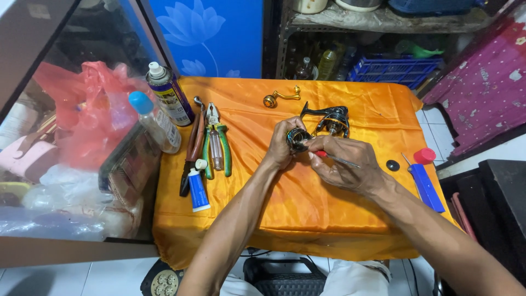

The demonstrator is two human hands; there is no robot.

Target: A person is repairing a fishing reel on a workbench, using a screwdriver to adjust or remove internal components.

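Bright, even light is falling from overhead, making the orange cloth [329, 203] shine softly. Shadows are staying faint. The wide lens is bending edges, and the glass cabinet [60, 126] is reflecting hazily.

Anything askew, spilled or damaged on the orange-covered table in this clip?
Nothing spilled or broken. The black-and-gold fishing reel body lies in parts: its gold crank handle sits detached near the table's far edge, and the left hand holds the round spool while the right hand works a red-handled tool at it.
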